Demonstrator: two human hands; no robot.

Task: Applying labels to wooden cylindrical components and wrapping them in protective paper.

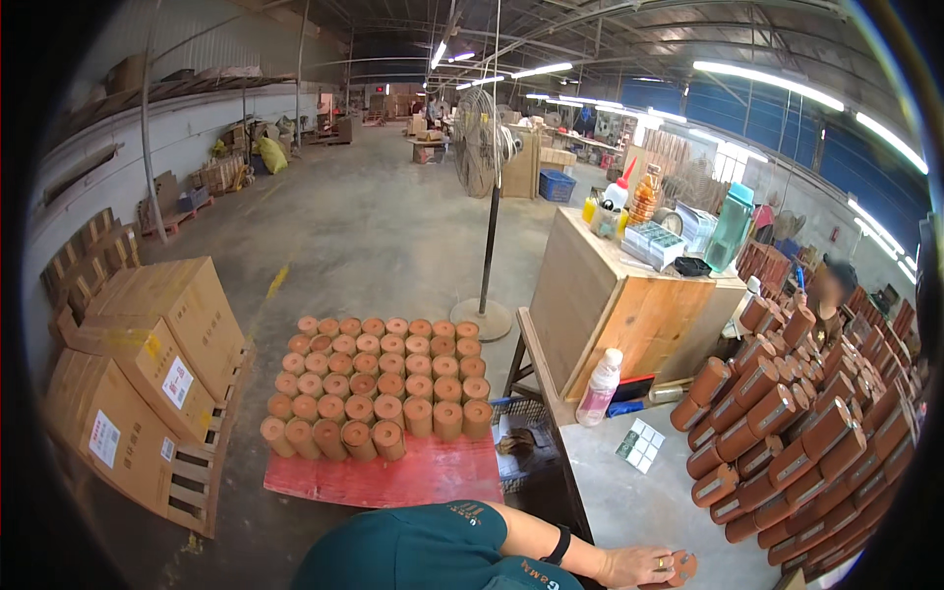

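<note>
My left hand (634, 567), with a ring on one finger and a dark band at the wrist, reaches across to the grey worktop at the lower right. Its fingers are closed over a reddish-brown round piece (684, 564) with small grey marks on its face; the rest of that piece is hidden by the hand and the lower edge. My right hand is out of view. Beyond the left hand, many brown cylinders (767, 418) are stacked on their sides along the right of the worktop. A sheet of pale square labels (641, 445) lies on the worktop (610, 492).
Rows of upright brown cylinders (391, 383) stand on a red board (393, 477). Cartons (167, 334) sit on a pallet at left. A pedestal fan (487, 226) stands behind. A pink-labelled bottle (600, 388) stands beside a wooden cabinet (629, 305). Another person (826, 300) is beyond the stack.
</note>
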